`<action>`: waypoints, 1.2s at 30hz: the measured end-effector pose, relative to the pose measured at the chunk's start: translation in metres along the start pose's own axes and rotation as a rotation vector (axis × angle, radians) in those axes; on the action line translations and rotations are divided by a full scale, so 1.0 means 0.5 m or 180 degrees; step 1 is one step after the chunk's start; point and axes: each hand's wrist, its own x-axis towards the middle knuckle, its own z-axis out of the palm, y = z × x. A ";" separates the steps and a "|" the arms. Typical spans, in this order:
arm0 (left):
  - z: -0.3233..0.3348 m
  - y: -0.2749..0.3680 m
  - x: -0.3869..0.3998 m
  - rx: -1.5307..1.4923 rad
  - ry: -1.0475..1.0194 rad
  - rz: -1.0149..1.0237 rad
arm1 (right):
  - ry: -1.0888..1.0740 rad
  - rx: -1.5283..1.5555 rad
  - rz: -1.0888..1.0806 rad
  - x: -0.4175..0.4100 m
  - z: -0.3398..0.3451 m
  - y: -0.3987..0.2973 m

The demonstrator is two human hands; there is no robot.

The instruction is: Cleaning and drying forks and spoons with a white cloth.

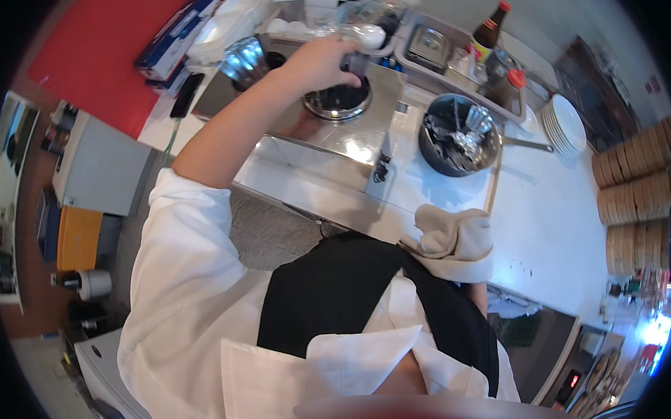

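Over a round, steel-rimmed opening [340, 111] in a stainless steel counter unit [373, 118], my left hand [325, 63] has its thumb and fingers around a dark, see-through object [355, 64], partly hidden by the fingers. Stacked foil cups [244, 59] stand in another opening, left of that hand. A bunched beige cloth [452, 237] lies at the counter's edge, over the end of my right forearm [479, 297]; it hides my right hand, so its grip does not show. Beyond the cloth, a saucepan [428, 143] with a long handle contains crumpled foil pieces and a utensil.
A tray [404, 58] at the back holds a lidded metal container, a brown bottle [488, 31] and a red-topped squeeze bottle [506, 88]. White plates [561, 126] and bamboo steamers [636, 194] are stacked at the right. Boxes [174, 37] and a phone [187, 95] lie at the left.
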 end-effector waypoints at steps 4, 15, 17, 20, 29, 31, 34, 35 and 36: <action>0.001 0.005 -0.012 0.0489 -0.0024 0.0084 | -0.0045 0.0240 -0.0066 0.053 0.004 0.001; 0.004 -0.005 0.012 0.0423 0.0508 -0.0164 | -0.0046 0.0770 0.0268 0.075 -0.001 -0.018; -0.025 -0.037 0.023 0.0209 0.0692 0.0195 | -0.0032 0.0875 0.0313 0.081 0.002 -0.023; -0.087 -0.030 0.044 -0.0154 0.0662 0.0081 | 0.0005 0.1024 0.0436 0.067 -0.003 -0.027; -0.049 -0.018 0.044 0.0118 0.0133 -0.0068 | 0.0535 0.1440 0.0943 0.047 -0.022 -0.025; -0.038 -0.040 0.040 0.0192 0.0160 0.0088 | 0.0808 0.1527 0.1170 0.069 -0.044 0.008; -0.050 -0.047 0.036 0.0583 0.0470 0.0539 | 0.1130 0.1660 0.1458 -0.024 -0.092 0.030; -0.051 -0.024 0.038 0.0539 0.0424 0.0619 | 0.1220 0.1712 0.1536 -0.031 -0.110 0.051; -0.062 -0.005 0.032 0.0562 0.0620 0.0567 | 0.1248 0.1766 0.1569 -0.095 -0.138 0.059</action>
